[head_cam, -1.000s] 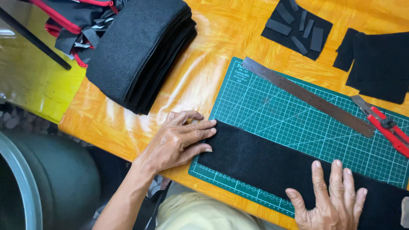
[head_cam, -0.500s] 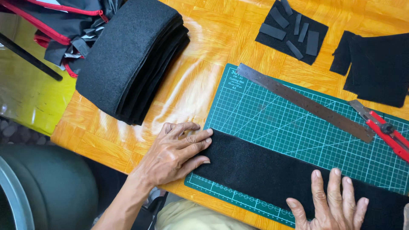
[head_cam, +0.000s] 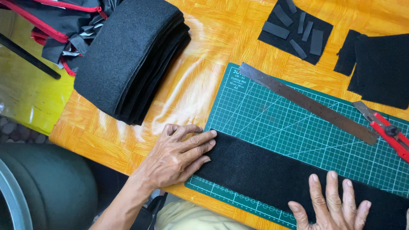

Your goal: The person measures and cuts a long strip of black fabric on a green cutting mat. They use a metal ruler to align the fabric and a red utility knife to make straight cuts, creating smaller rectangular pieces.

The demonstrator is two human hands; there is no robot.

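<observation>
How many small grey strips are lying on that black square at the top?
6 grey strips, all lying on the black square beyond the cutting mat; the top edge of the picture may hide more.

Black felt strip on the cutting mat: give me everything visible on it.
The black felt strip looks like fuzzy, matte fabric. It lies flat along the near edge of the green cutting mat, running lower right out of frame. The left hand presses its left end, fingers flat; the right hand rests palm-down further along. The metal ruler lies apart from it.

left hand (head_cam: 177, 159) | slid slightly left along felt strip (head_cam: 272, 179) | right hand (head_cam: 330, 208) apparently lower
</observation>
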